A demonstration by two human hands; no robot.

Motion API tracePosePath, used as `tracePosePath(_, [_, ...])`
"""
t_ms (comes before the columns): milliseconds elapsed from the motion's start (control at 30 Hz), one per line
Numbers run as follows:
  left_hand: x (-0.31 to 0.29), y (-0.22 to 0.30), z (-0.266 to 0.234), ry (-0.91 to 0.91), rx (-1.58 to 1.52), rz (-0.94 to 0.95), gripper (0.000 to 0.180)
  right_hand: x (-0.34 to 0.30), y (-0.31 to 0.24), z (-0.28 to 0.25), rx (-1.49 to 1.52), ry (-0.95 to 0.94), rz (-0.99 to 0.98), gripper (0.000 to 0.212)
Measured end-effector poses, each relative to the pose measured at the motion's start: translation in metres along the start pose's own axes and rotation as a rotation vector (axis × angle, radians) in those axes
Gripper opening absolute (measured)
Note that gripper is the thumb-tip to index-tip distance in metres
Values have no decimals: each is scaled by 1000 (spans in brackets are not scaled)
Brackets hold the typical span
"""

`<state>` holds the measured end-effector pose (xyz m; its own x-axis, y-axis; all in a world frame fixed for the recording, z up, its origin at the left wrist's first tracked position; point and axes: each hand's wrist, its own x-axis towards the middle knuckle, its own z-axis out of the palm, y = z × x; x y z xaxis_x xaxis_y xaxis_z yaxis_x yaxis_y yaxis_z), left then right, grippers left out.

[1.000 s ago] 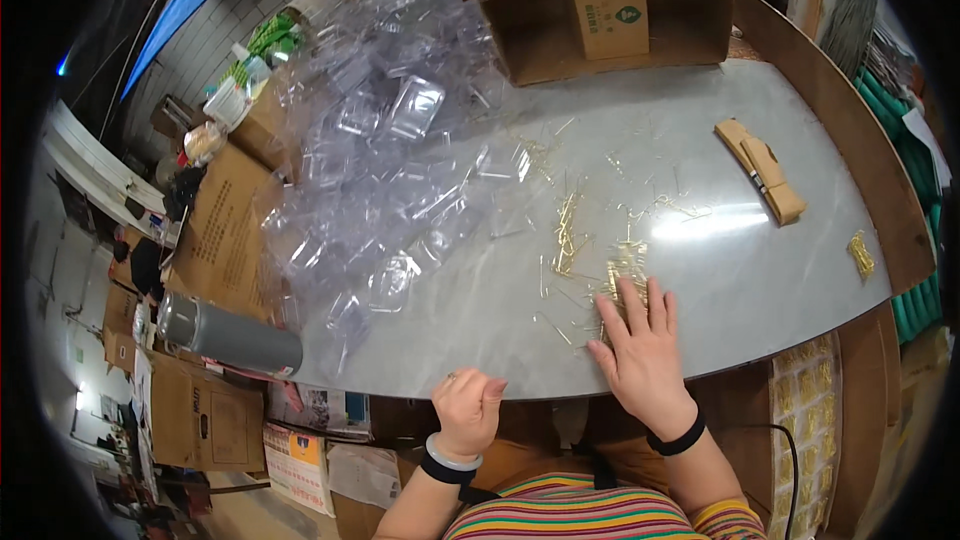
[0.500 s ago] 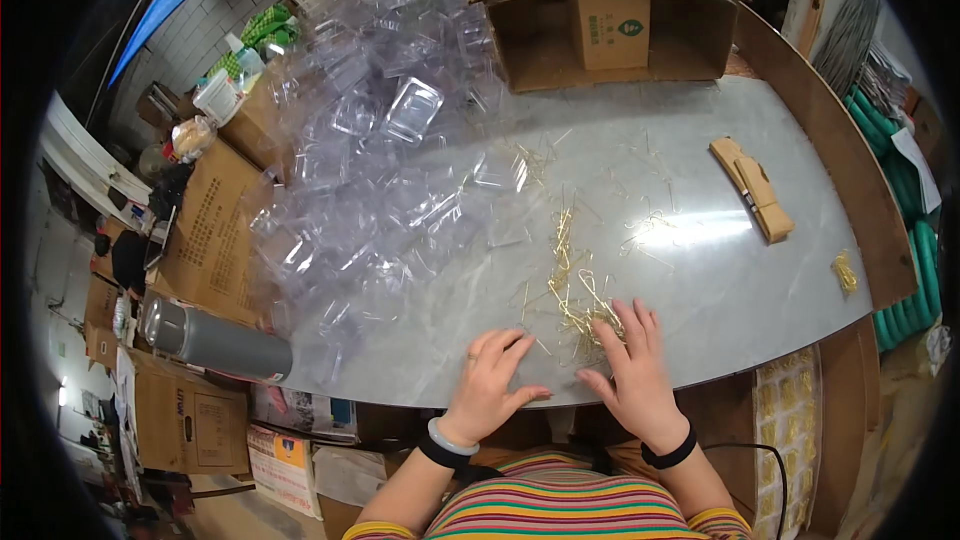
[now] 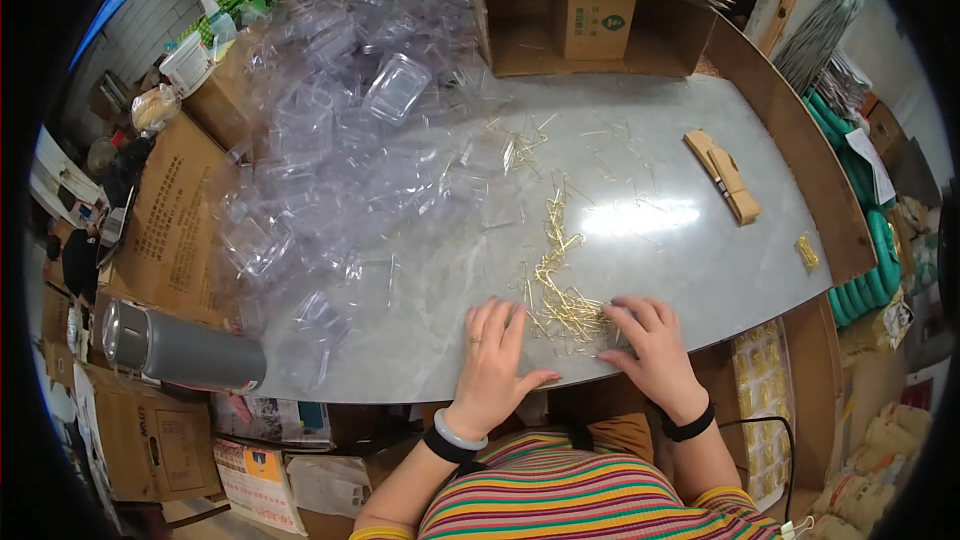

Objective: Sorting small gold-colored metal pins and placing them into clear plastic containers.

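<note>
Thin gold-coloured wire hooks (image 3: 565, 310) lie in a loose heap near the table's front edge, with a trail of them running away from me. At the heap's left side my left hand (image 3: 492, 355) rests on the table, open, with its fingers extended and its thumb pointing toward the right. My right hand (image 3: 652, 348) is at the heap's right edge. Its fingers are bent and spread, with the fingertips touching or just beside the outermost hooks, and nothing is visibly gripped. More scattered hooks (image 3: 520, 148) lie farther back beside the clear plastic boxes.
A big pile of clear plastic boxes (image 3: 398, 90) covers the table's left side. A grey bottle (image 3: 190, 348) lies at the front left. Cardboard boxes (image 3: 500, 35) stand at the back. Folded brown cardboard (image 3: 722, 178) and a small gold bundle (image 3: 806, 252) lie on the right.
My right hand has drawn back from over the hooks to their right edge. My left fingers have straightened. The hooks near me form a denser heap, and the whole view has shifted slightly.
</note>
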<state>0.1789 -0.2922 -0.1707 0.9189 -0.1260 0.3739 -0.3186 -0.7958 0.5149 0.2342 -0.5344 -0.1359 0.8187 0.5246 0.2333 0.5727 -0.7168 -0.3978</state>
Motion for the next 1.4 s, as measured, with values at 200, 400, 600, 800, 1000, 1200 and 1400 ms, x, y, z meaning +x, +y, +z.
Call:
tracePosePath(200, [6, 2, 0, -115, 30, 57, 97, 17, -23, 11, 8, -102, -213, 38])
tracePosePath(400, [7, 4, -1, -127, 98, 50, 82, 75, -12, -6, 40, -259, -405, 41])
tracePosePath(600, [6, 5, 1, -112, 163, 90, 66, 114, 9, 17, -13, -305, -211, 24])
tracePosePath(800, [8, 9, 1, -119, 153, 67, 67, 117, 21, 31, 36, -75, -158, 25])
tracePosePath(1000, [4, 6, 4, -53, 82, 16, 78, 92, 5, 13, 37, -250, -381, 39])
tracePosePath(1200, [3, 4, 8, -43, 78, 39, 77, 111, 12, 13, 269, -311, -322, 28])
tracePosePath(1400, [7, 5, 4, -76, 86, 92, 67, 142, 28, 43, -11, -57, -328, 26])
